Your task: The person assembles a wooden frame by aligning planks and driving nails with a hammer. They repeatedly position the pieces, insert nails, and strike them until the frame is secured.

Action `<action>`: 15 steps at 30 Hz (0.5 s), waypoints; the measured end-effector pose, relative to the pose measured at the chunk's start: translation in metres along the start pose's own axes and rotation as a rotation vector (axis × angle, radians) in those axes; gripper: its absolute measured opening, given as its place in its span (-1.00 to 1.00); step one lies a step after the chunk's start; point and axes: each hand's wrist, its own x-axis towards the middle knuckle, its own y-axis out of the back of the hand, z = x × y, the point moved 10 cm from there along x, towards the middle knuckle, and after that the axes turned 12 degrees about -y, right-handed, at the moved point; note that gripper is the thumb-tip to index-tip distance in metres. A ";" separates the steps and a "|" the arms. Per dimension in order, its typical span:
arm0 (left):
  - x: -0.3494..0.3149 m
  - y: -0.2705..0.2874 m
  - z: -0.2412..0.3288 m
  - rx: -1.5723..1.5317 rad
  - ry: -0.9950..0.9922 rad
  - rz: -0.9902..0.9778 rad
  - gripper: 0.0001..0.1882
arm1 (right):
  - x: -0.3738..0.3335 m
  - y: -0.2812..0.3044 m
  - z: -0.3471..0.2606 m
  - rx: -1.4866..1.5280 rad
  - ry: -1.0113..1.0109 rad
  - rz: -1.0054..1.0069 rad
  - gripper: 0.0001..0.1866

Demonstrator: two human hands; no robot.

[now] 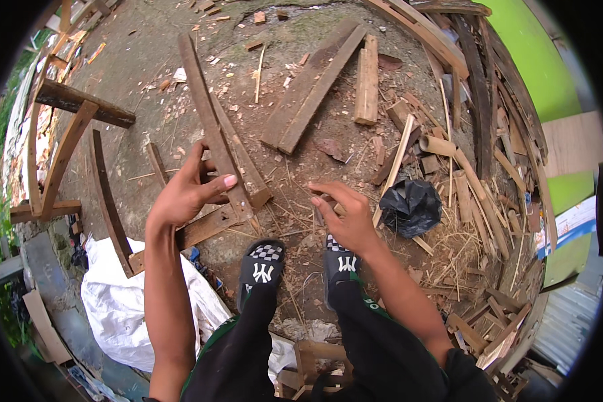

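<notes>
My left hand (193,187) is closed on a long, narrow wooden plank (208,110), its thumb lying over the top face and its fingers at the left edge. The plank slants from the far left down toward my feet. Close against its right side lies a second wooden strip (242,151), and a short board (211,226) crosses below the near end. My right hand (345,213) hovers in front of my right foot, apart from the plank. Its fingers are curled in toward the thumb; whatever they pinch, if anything, is too small to make out.
Two wide boards (315,87) and a shorter block (366,84) lie ahead on the dirt. A black plastic bag (412,208) sits right of my right hand, beside heaped scrap wood (479,194). A white sack (117,301) lies at left, near a wooden frame (63,157).
</notes>
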 end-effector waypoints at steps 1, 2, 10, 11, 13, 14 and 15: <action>0.000 0.001 -0.002 0.033 0.015 0.009 0.11 | -0.011 0.028 0.021 -0.037 -0.065 0.142 -0.81; 0.000 0.000 -0.005 0.027 0.013 0.019 0.12 | -0.026 0.055 0.045 -0.070 -0.129 0.284 -0.84; 0.001 0.013 -0.015 0.057 0.009 0.077 0.15 | -0.105 0.170 0.242 -0.078 -0.686 0.630 -0.73; 0.002 0.011 -0.017 0.055 0.010 0.078 0.15 | -0.091 0.172 0.250 -0.130 -0.610 0.554 -0.70; 0.002 0.007 -0.018 0.040 0.003 0.099 0.12 | -0.069 0.176 0.251 -0.133 -0.522 0.427 -0.66; 0.001 0.007 -0.018 0.038 0.005 0.104 0.10 | -0.057 0.177 0.250 -0.070 -0.506 0.380 -0.64; -0.001 0.010 -0.016 0.037 0.003 0.112 0.09 | -0.046 0.175 0.243 -0.004 -0.483 0.333 -0.61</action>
